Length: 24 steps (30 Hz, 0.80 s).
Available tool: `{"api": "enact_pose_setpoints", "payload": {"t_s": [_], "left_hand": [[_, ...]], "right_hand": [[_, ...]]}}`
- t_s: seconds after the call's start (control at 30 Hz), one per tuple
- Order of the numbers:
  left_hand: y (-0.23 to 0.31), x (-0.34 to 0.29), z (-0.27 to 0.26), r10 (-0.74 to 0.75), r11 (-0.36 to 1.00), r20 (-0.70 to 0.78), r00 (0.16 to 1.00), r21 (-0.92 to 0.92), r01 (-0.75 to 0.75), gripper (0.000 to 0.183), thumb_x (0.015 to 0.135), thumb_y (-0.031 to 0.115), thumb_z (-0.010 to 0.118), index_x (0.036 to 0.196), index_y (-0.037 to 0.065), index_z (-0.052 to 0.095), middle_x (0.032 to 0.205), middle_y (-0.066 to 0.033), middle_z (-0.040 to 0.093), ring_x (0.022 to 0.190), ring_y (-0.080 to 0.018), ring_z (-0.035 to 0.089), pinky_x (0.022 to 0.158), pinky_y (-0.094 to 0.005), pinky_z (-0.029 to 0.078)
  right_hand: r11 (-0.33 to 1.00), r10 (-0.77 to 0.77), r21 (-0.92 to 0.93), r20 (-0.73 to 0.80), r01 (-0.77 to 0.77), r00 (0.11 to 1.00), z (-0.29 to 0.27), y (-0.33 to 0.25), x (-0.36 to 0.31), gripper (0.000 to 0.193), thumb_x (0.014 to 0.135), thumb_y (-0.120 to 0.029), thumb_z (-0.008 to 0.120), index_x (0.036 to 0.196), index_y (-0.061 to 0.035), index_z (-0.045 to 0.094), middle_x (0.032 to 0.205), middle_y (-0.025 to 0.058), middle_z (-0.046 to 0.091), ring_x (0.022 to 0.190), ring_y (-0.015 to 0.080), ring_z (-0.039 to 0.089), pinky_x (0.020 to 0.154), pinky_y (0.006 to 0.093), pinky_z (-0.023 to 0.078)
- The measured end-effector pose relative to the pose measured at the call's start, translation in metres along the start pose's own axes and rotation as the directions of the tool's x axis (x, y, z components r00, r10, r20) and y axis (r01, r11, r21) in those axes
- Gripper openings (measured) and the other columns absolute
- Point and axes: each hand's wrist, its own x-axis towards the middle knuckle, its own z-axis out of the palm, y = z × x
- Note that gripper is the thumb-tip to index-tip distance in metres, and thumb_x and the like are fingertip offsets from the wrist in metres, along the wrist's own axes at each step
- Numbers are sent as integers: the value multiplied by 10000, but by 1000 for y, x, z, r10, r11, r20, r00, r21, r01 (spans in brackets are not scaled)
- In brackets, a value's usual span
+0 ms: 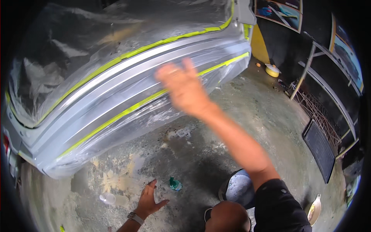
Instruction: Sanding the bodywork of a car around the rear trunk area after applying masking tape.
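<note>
My right hand [183,91] reaches out to the silver rear sill [127,79] of a vehicle body. Motion smears its fingers, so I cannot make out whether anything is in them or whether they touch the metal. Yellow-green masking tape [135,109] runs along the panel just below, holding clear plastic sheeting [150,120]. Low in the view, my left hand [147,202] hangs above the concrete floor with its fingers spread and nothing in it. A small green-capped bottle [175,184] is to its right, and a translucent bottle [113,199] lies to its left.
Beside my right arm stands a round bucket [240,187] with greyish contents. A metal rack [324,79] and a black rectangular panel [320,149] are along the right wall. Farther back sits a yellow pot [272,71]. A pale oval dish [314,210] is at lower right.
</note>
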Motion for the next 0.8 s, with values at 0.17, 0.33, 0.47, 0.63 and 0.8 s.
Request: {"api": "enact_pose_setpoints", "payload": {"t_s": [0.17, 0.33, 0.47, 0.63, 0.8], "left_hand": [[-1, -44, -80, -102, 981, 253, 962, 185, 56, 873, 914, 461, 850, 1578, 65, 445, 1578, -215, 485, 1409, -427, 560, 1157, -505, 493], [-12, -70, -122, -170, 960, 293, 941, 264, 92, 737, 949, 451, 813, 1491, 27, 550, 1491, -242, 556, 1328, -434, 609, 1102, -474, 530], [-31, -62, -109, -136, 984, 219, 966, 142, 106, 711, 973, 453, 783, 1473, -2, 562, 1407, -258, 599, 1255, -425, 632, 1050, -454, 537], [-8, -78, -121, -231, 973, 330, 915, 77, 218, 729, 1018, 513, 704, 1520, 12, 534, 1508, -262, 563, 1375, -432, 582, 1140, -466, 497], [-3, -101, -153, -272, 959, 377, 885, 33, 281, 774, 1031, 528, 688, 1560, -4, 499, 1541, -285, 560, 1389, -440, 577, 1157, -463, 477]], "right_hand": [[914, 377, -152, -20, -375, 926, -57, 124, -39, 365, 1109, -162, 524, 1429, -162, 700, 1506, 80, 677, 1477, 275, 562, 1313, 612, 210], [993, 114, 35, -87, -111, 990, 8, -49, 2, 436, 1028, -84, 559, 1440, -127, 695, 1469, 116, 700, 1435, 316, 605, 1302, 638, 223], [968, -137, 202, -84, 151, 987, 75, -211, 69, 382, 1056, -83, 545, 1403, -93, 707, 1489, 70, 692, 1459, 265, 584, 1336, 597, 197], [967, -175, 178, -68, 184, 982, 77, -203, 65, 410, 1042, -34, 534, 1404, -114, 709, 1482, 73, 693, 1474, 241, 570, 1329, 612, 227], [979, 100, -175, -48, -107, 994, -18, -12, 5, 369, 1054, -64, 554, 1379, -134, 714, 1454, 102, 704, 1423, 284, 611, 1300, 618, 247]]}}
